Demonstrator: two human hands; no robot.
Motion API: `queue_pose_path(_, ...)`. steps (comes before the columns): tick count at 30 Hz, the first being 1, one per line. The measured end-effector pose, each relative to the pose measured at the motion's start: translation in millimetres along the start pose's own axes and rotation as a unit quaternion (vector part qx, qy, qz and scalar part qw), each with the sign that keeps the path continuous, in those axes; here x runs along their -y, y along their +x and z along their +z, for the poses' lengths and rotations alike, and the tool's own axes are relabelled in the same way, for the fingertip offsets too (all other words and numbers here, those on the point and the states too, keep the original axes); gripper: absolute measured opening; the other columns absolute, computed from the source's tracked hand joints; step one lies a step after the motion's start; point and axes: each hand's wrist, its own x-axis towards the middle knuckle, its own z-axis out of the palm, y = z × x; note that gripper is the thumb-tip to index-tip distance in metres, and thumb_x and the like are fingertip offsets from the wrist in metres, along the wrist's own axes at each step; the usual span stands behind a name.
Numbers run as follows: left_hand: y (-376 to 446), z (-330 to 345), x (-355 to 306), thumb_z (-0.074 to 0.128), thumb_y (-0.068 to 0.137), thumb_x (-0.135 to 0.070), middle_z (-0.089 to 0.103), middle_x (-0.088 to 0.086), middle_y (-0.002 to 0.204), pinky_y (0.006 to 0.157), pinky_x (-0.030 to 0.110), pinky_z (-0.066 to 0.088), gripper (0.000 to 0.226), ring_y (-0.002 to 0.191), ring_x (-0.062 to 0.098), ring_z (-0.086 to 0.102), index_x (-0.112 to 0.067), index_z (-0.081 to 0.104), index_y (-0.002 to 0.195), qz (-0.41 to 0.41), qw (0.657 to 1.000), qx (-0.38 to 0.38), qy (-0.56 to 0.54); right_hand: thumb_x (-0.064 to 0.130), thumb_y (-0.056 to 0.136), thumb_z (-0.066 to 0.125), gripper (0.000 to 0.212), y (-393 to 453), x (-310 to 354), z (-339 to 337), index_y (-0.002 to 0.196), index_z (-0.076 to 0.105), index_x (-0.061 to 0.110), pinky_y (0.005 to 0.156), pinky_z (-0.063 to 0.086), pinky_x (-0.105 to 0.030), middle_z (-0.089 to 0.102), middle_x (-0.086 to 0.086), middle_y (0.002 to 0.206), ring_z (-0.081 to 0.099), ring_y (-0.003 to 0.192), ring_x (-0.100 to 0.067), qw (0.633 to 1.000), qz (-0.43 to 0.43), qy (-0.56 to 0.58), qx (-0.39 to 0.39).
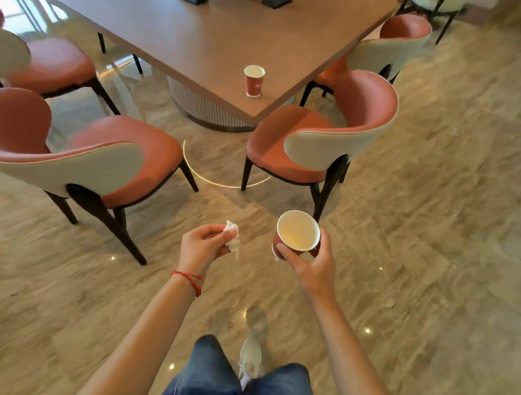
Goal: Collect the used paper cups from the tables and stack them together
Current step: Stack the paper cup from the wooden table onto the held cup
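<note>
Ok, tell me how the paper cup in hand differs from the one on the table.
The held cup is gripped by the right hand and tilted, its empty inside showing; the table cup stands upright and untouched near the table corner. Both are red with white insides.

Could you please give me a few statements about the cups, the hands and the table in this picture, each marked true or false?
1. The right hand holds a red paper cup with its mouth facing up. True.
2. The left hand is empty. False: it pinches a crumpled white tissue.
3. A second red cup stands upright near the table corner. True.
4. The cup on the table lies on its side. False: it stands upright.
5. A red cord bracelet is on the right wrist. False: it is on the left wrist.
</note>
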Motion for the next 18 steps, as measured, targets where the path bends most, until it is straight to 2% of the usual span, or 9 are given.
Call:
queue_pose_path(3, 35, 14, -21, 0.073, 0.077, -0.012, 0.071, 0.001, 0.077, 0.06, 0.019, 0.055, 0.005, 0.072, 0.011, 0.068, -0.014, 0.07, 0.08, 0.001, 1.0, -0.012, -0.004, 0.04, 0.062, 0.081, 0.067, 44, 4, 10, 0.118, 0.047, 0.028, 0.077, 0.041, -0.003, 0.054, 0.022, 0.106, 0.05, 0.098, 0.014, 1.0, -0.004, -0.001, 0.01)
queue_pose_path(6, 75, 26, -38, 0.073, 0.076, -0.011, 0.072, -0.003, 0.067, 0.057, 0.016, 0.053, 0.007, 0.064, 0.006, 0.068, -0.012, 0.071, 0.082, 0.005, 1.0, -0.015, -0.013, 0.047, 0.057, 0.078, 0.071, 89, 5, 26, 0.119, 0.048, 0.027, 0.077, 0.04, -0.002, 0.055, 0.021, 0.107, 0.05, 0.099, 0.014, 1.0, 0.0, 0.004, 0.019)
queue_pose_path(8, 106, 33, -50, 0.073, 0.076, -0.01, 0.072, -0.004, 0.064, 0.055, 0.015, 0.053, 0.007, 0.062, 0.005, 0.068, -0.009, 0.071, 0.083, 0.005, 1.0, -0.014, -0.02, 0.045, 0.058, 0.079, 0.073, 122, 6, 39, 0.121, 0.048, 0.024, 0.079, 0.041, -0.003, 0.056, 0.018, 0.107, 0.051, 0.099, 0.013, 1.0, 0.003, 0.006, 0.025)
queue_pose_path(11, 158, 43, -72, 0.073, 0.076, -0.011, 0.072, -0.004, 0.066, 0.055, 0.015, 0.052, 0.007, 0.063, 0.005, 0.068, -0.01, 0.071, 0.083, 0.01, 0.999, -0.022, -0.021, 0.047, 0.058, 0.078, 0.078, 177, 9, 61, 0.125, 0.048, 0.021, 0.082, 0.041, -0.004, 0.057, 0.016, 0.111, 0.051, 0.103, 0.011, 0.999, -0.003, 0.012, 0.03)
queue_pose_path(13, 197, 49, -89, 0.073, 0.076, -0.011, 0.073, -0.003, 0.068, 0.056, 0.015, 0.053, 0.007, 0.065, 0.006, 0.068, -0.01, 0.071, 0.083, 0.014, 0.999, -0.021, -0.025, 0.051, 0.057, 0.077, 0.082, 217, 15, 78, 0.127, 0.047, 0.021, 0.087, 0.042, -0.009, 0.056, 0.015, 0.116, 0.051, 0.108, 0.005, 1.0, -0.009, 0.007, 0.029)
queue_pose_path(15, 234, 56, -108, 0.073, 0.077, -0.009, 0.072, 0.001, 0.071, 0.056, 0.016, 0.053, 0.008, 0.065, 0.007, 0.067, -0.007, 0.071, 0.084, 0.013, 0.999, -0.017, -0.026, 0.051, 0.057, 0.077, 0.081, 257, 22, 96, 0.127, 0.046, 0.023, 0.091, 0.043, -0.017, 0.056, 0.016, 0.116, 0.051, 0.109, 0.002, 1.0, -0.011, 0.005, 0.027)
queue_pose_path(18, 283, 64, -138, 0.072, 0.077, -0.008, 0.072, 0.0, 0.067, 0.055, 0.015, 0.053, 0.004, 0.062, 0.005, 0.067, -0.007, 0.07, 0.082, 0.012, 1.0, -0.006, -0.027, 0.051, 0.057, 0.077, 0.069, 310, 36, 118, 0.118, 0.046, 0.037, 0.088, 0.042, -0.016, 0.056, 0.022, 0.111, 0.051, 0.105, 0.01, 0.999, -0.01, 0.017, 0.025)
